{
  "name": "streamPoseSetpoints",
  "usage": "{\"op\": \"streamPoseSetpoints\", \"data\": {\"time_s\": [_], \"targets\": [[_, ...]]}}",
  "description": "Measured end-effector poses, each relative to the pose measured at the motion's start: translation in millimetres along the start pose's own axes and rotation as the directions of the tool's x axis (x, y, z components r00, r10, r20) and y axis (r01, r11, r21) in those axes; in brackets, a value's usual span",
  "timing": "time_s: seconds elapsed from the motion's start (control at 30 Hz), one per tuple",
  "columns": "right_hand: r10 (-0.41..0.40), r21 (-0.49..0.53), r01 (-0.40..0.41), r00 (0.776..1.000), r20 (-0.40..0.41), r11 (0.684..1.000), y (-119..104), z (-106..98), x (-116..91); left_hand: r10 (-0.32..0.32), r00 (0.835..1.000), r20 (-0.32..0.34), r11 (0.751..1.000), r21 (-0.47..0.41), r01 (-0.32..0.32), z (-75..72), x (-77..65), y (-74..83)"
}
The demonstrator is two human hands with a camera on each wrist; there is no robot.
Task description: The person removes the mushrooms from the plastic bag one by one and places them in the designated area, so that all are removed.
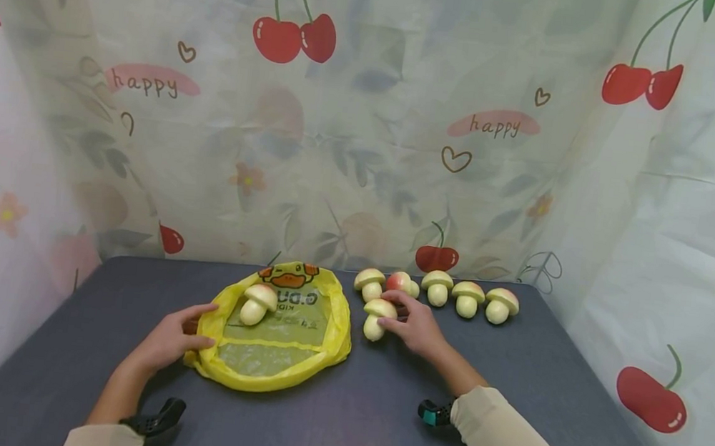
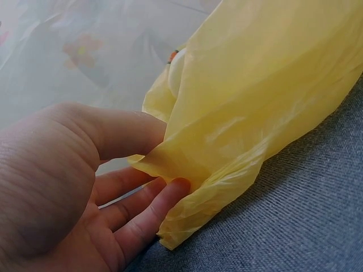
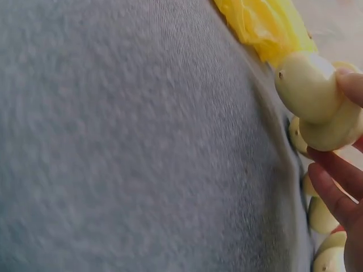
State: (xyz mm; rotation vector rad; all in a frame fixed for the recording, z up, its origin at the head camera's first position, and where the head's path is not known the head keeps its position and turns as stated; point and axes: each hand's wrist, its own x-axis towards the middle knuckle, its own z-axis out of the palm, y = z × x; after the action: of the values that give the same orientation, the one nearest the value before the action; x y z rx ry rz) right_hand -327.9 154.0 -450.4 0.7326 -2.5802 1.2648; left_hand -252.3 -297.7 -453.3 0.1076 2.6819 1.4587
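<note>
A yellow plastic bag (image 1: 340,322) lies with its mouth spread wide and a duck face printed inside. One toy mushroom (image 1: 258,304) with a pale stem rests in it. My left hand (image 1: 168,338) grips the bag's left rim; in the left wrist view the thumb and fingers of that hand (image 2: 74,170) have the thin plastic (image 2: 227,124) between them. Just right of the bag, my right hand (image 1: 415,325) pinches another toy mushroom (image 1: 375,325) by its cap. The right wrist view shows this mushroom's rounded stem (image 3: 306,88) between thumb and fingers.
Several more toy mushrooms (image 1: 468,300) stand in a row along the back right of the dark table (image 1: 364,425); one with a red cap (image 1: 398,282) lies on its side. A cherry-printed curtain (image 1: 353,136) hangs behind and at both sides.
</note>
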Motion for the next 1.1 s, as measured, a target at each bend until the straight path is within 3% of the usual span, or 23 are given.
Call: {"op": "streamPoseSetpoints", "data": {"time_s": [0.37, 1.1], "targets": [[0.041, -0.072, -0.042, 0.999, -0.013, 0.997, 7.6, -5.9, 2.4, -0.005, 1.0, -0.009, 1.0, 0.016, 0.006, 0.9, -1.2, 2.6], [0.11, -0.07, -0.112, 0.993, -0.044, 0.991, 12.8, -8.2, 1.1, -0.003, 1.0, -0.014, 1.0, 0.021, 0.003, 0.6, -0.7, 0.9]]}}
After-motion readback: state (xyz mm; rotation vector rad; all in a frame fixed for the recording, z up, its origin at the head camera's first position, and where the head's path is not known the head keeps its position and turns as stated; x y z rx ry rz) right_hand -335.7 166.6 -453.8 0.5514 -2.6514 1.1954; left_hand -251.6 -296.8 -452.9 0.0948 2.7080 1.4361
